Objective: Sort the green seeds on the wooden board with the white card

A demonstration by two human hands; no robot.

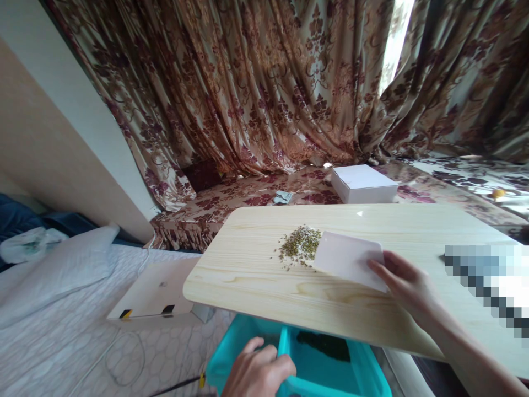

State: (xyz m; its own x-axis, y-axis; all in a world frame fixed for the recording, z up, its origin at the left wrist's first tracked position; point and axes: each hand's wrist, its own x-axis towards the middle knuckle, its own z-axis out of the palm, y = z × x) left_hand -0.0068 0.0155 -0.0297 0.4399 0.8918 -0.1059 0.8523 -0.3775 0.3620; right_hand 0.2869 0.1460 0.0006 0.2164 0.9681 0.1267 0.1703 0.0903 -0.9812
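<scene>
My right hand pinches the right end of a flat white plastic scraper, thumb on top. The scraper's left edge meets a loose pile of small green beans mixed with white grains on the pale wood-grain tabletop. Below the table's near edge is a turquoise divided bin. My left hand is closed at its divider, thumb across it and fingers curled over the left compartment. Dark green material lies in the right compartment, partly under the table edge.
A white box and a light blue cloth lie on the floral-covered ledge behind the table. A pixelated device sits at the table's right. On the left, a flat carton and a cable rest on the quilted bed.
</scene>
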